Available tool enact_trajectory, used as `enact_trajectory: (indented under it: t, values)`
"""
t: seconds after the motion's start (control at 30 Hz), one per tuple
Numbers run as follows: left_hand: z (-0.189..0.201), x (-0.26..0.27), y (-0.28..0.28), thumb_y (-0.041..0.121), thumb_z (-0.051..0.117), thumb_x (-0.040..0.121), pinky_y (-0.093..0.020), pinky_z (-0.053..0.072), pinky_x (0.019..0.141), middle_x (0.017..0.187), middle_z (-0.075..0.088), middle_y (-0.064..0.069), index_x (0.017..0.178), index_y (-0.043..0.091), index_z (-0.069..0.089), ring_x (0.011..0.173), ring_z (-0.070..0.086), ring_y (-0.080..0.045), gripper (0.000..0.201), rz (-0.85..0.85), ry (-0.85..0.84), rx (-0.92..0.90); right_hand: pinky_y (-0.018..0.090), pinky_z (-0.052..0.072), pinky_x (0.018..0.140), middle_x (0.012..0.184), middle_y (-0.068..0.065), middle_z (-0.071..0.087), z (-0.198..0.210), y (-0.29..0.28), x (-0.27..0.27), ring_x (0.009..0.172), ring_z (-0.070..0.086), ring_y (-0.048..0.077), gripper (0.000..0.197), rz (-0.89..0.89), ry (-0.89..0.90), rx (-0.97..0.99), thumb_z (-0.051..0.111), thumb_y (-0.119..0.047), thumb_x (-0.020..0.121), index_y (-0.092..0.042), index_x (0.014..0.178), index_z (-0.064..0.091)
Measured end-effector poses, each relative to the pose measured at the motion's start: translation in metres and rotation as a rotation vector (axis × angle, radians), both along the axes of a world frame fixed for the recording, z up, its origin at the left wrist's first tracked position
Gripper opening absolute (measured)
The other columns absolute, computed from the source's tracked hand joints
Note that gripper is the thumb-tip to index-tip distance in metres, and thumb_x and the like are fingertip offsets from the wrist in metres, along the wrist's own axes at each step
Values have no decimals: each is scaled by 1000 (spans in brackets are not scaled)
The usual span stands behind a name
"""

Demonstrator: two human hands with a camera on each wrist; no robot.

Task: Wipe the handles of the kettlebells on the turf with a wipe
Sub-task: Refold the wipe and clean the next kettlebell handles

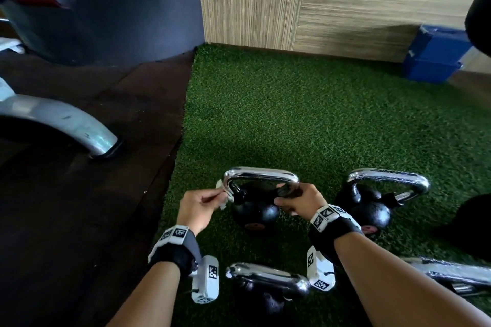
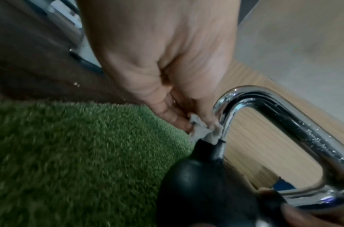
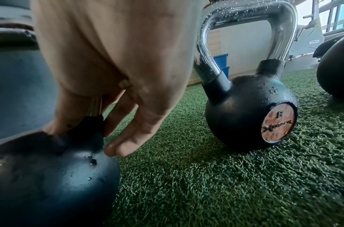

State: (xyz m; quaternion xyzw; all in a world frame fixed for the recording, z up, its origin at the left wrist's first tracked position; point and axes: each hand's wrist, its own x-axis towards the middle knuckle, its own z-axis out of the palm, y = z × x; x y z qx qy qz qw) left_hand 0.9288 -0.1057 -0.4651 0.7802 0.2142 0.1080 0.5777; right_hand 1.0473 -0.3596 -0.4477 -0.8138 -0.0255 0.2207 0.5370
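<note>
A black kettlebell (image 1: 255, 210) with a chrome handle (image 1: 261, 174) stands on the green turf (image 1: 305, 114). My left hand (image 1: 198, 206) pinches a small white wipe (image 1: 225, 195) against the handle's left leg; in the left wrist view the wipe (image 2: 203, 131) sits just above the black collar beside the chrome handle (image 2: 283, 122). My right hand (image 1: 300, 200) grips the handle's right leg, with fingers (image 3: 124, 135) curled round it by the kettlebell's body (image 3: 50, 176). A second kettlebell (image 1: 372, 207) stands to the right, its handle (image 3: 209, 46) wet with droplets.
Two more chrome handles lie near me, one (image 1: 268, 277) between my forearms and one (image 1: 451, 273) at the right. A metal machine leg (image 1: 79, 127) rests on dark flooring to the left. A blue box (image 1: 433, 56) stands by the wood-panel wall.
</note>
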Motion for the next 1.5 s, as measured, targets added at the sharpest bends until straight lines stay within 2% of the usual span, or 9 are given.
enact_trajectory:
  t: [0.3,0.4,0.57,0.77,0.83,0.93,1.07,1.23,1.5]
  values:
    - [2,4,-7,34,85,81,-15,52,79,102,79,6,110,21,80,91,70,5,32,81,12,112,36,55,60,76,13,71,7,-4,5,63,62,22,35,95,-16,-124,88,2,67,-11,97,76]
    - [10,13,-7,37,82,84,-23,53,86,102,80,2,113,21,80,98,73,-7,33,74,67,150,37,53,68,70,10,68,10,-13,10,69,63,21,28,155,-65,-313,84,5,65,-19,66,69]
    - [35,55,-15,43,78,87,-19,43,71,96,80,-3,109,22,81,91,73,-16,31,-27,177,404,16,49,49,48,-6,63,10,-25,11,47,59,4,57,354,47,-312,61,21,78,-23,43,70]
    - [62,104,-43,34,75,88,-19,46,76,102,78,-11,101,13,80,102,72,-25,25,-160,246,406,25,58,69,77,-4,78,21,-12,0,71,72,9,37,560,204,-265,58,10,89,-20,81,79]
    - [64,108,-46,37,72,91,-21,46,75,102,78,-8,99,19,79,100,72,-24,22,-215,282,395,30,55,74,83,7,77,24,-4,-2,72,69,12,29,511,145,-279,65,2,87,-22,76,77]
    - [57,104,-40,33,78,88,-20,50,81,107,78,0,102,26,79,99,72,-16,16,-260,312,298,14,50,66,78,-3,71,24,11,-1,63,62,0,12,268,-111,-309,79,-12,80,-23,85,76]
    - [48,99,-43,30,85,83,-16,50,86,109,78,-5,114,19,78,102,73,-17,34,-204,282,368,26,49,98,114,1,72,21,20,-2,108,66,17,45,300,-200,-419,81,-28,81,-22,124,69]
    - [62,105,-48,33,79,88,-4,38,57,79,78,0,89,17,83,72,67,-3,17,-152,121,383,32,50,101,110,0,75,12,16,-3,98,65,11,44,314,-126,-325,82,-32,82,-24,124,70]
    - [68,103,-49,22,68,95,-12,46,62,63,71,6,67,24,75,64,68,-11,30,-234,74,420,25,48,101,121,1,73,10,15,1,105,64,11,57,281,-117,-323,84,-33,80,-23,133,65]
